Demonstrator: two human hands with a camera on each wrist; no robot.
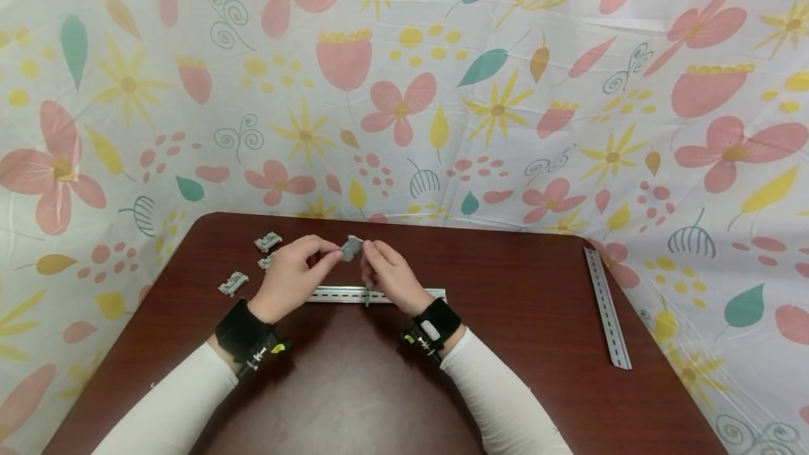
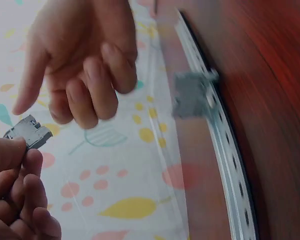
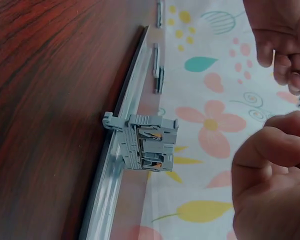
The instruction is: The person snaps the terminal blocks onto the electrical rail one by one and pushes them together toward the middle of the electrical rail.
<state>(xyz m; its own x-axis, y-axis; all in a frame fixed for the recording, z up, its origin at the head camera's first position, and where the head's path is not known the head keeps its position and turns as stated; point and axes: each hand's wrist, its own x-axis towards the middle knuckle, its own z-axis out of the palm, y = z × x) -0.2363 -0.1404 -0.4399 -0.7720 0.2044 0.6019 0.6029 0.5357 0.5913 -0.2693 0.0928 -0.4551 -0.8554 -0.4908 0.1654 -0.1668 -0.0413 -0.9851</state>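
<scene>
Pinches a grey block in the left grip. Hovers just beside it with the right grip loosely parted.

One rail is laid across the lower middle of the head view, with a mounted module sat on it. Three loose modules are scattered off to the left. Just above that rail, a held module is pinched in the left hand. A second rail is parked way over by the table's right edge, and a cloth is hung behind everything.
</scene>
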